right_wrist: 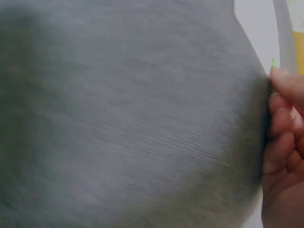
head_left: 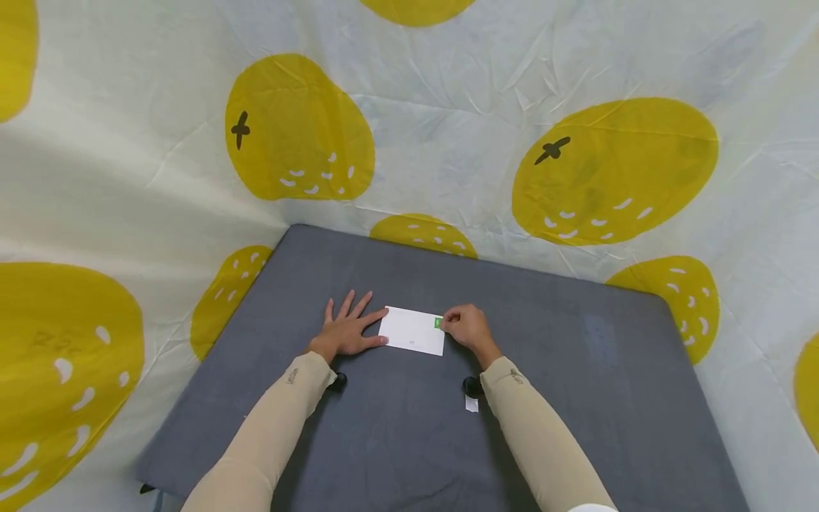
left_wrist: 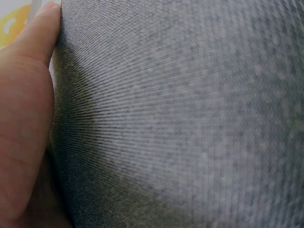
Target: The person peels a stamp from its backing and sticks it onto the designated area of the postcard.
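A white envelope point(head_left: 409, 331) lies flat on the grey table, with a small faint mark near its lower edge. My left hand point(head_left: 345, 333) rests palm down with fingers spread, its thumb and index fingertips on the envelope's left end. At the upper right corner sits a small green sticker point(head_left: 438, 323), like a stamp. My right hand point(head_left: 468, 328) has curled fingers and pinches the sticker's right side, partly covering it. In the right wrist view the thumb point(right_wrist: 287, 85) meets a bit of green at the envelope's white edge. The left wrist view shows mostly table cloth beside the left thumb point(left_wrist: 35, 35).
The grey cloth-covered table point(head_left: 550, 434) extends around both arms. A small white paper piece point(head_left: 471, 404) lies by the right wrist, near its black wrist camera point(head_left: 472, 387). A white curtain point(head_left: 441, 78) with yellow fruit prints hangs behind the table and along its left side.
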`<state>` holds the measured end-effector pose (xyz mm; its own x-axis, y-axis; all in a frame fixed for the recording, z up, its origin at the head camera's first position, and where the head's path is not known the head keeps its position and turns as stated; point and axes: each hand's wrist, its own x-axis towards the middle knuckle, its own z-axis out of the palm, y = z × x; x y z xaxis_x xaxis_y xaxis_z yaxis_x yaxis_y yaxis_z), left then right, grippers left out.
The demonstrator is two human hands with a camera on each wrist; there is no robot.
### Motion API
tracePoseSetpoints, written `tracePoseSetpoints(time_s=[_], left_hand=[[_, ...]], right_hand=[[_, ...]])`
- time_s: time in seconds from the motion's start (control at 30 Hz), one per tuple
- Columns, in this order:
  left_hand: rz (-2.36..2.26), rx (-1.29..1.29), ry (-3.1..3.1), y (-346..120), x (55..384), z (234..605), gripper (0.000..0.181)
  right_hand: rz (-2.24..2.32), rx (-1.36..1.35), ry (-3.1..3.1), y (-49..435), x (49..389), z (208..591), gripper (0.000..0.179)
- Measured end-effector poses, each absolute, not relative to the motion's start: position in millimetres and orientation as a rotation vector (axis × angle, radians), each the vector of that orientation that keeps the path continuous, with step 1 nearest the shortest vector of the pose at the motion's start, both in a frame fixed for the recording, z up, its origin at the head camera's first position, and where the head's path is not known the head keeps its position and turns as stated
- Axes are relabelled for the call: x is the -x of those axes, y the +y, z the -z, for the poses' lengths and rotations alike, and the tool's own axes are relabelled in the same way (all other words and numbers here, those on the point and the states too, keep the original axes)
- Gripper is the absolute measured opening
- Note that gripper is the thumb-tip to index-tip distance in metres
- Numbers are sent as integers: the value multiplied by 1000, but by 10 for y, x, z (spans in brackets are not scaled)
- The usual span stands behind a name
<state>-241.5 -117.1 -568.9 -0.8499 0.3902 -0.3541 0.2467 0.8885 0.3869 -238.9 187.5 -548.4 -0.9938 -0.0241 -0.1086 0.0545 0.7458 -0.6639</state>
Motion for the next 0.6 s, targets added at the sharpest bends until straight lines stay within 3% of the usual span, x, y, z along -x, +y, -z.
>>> tracePoseSetpoints(time_s=[0.3,0.6], left_hand=[[-439,-486,2635,-1145,2460,5688,84],[-462,-472,2628,-1170,2434,5695,81]], right_hand=[[938,-72,2850,1794,2397,5444,11],[920,66,2839,1861,2413,5373,21]])
